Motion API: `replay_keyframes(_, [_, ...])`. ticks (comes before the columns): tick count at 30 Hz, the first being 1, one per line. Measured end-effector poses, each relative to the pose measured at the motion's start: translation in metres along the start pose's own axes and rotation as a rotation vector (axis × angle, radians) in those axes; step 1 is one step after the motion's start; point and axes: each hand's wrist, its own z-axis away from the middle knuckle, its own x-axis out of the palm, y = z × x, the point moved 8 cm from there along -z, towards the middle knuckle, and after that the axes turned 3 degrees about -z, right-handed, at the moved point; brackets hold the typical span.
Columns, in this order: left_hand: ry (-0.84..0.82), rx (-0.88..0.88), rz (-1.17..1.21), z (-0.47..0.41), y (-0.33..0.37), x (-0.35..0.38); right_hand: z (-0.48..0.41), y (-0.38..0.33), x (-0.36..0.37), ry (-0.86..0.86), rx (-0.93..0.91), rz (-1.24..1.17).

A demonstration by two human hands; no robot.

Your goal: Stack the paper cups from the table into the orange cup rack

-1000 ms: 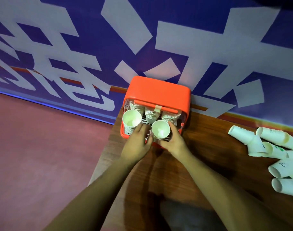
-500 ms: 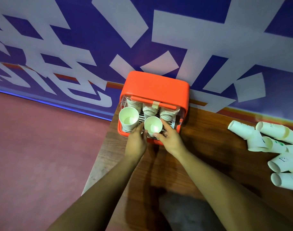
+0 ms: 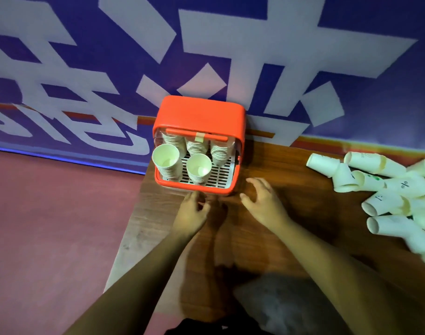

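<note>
The orange cup rack (image 3: 199, 112) stands at the table's far left against the wall. Three stacks of paper cups fill its back row. Two more stacks stand in front on the slotted grid: a tall one (image 3: 166, 158) at the left and a shorter one (image 3: 198, 167) in the middle. My left hand (image 3: 191, 213) hovers just in front of the rack with loosely curled fingers, holding nothing. To its right, my right hand (image 3: 263, 201) is spread above the table, also holding nothing. A heap of loose paper cups (image 3: 385, 189) lies on its side at the far right.
The wooden table (image 3: 291, 213) ends at its left edge just beside the rack, with a reddish floor (image 3: 49, 238) below. A blue and white printed wall (image 3: 206, 44) rises directly behind the rack. A dark grey shape (image 3: 279, 305) lies at the near table edge.
Both hands have let go of the middle front stack and drawn back from the rack. My right hand has shifted to the right. The stack now stands alone on the grid.
</note>
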Motion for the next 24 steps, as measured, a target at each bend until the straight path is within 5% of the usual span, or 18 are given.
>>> replay_keyframes(5, [-0.171, 0.138, -0.146, -0.003, 0.061, 0.055, 0.035, 0.108, -0.079, -0.01, 0.228, 0.185])
replay_keyframes(11, [-0.317, 0.391, -0.349, -0.026, 0.172, 0.137, 0.055, 0.212, -0.199, 0.242, 0.317, 0.224])
replay_keyframes(16, [-0.305, 0.469, -0.436, -0.057, 0.251, 0.197, 0.061, 0.286, -0.249, 0.27, 0.445, 0.207])
replay_keyframes(24, [-0.372, 0.556, -0.76, -0.11, 0.303, 0.296, 0.017, 0.299, -0.237, 0.23, 0.272, 0.214])
